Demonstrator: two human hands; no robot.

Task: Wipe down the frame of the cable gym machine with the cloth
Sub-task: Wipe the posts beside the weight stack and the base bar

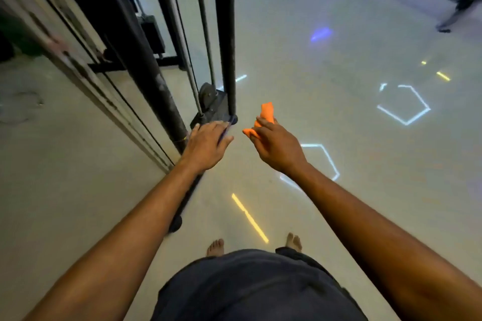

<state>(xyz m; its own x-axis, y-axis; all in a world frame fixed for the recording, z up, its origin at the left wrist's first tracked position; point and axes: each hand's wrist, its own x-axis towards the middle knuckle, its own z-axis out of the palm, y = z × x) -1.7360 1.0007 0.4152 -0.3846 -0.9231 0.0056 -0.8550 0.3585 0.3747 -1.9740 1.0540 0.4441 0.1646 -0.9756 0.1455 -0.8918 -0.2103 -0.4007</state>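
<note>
Both forearms are bare from elbow to wrist, with no sleeve showing above the left hand point(206, 144) or the right hand point(277, 147). Below the hands, a dark navy garment point(250, 286) covers the torso, and two bare feet point(216, 247) show just beyond its edge.

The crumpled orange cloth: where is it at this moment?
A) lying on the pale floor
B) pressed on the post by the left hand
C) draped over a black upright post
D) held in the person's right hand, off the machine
D: the right hand grips the crumpled orange cloth in the air, apart from the black upright post.
</note>
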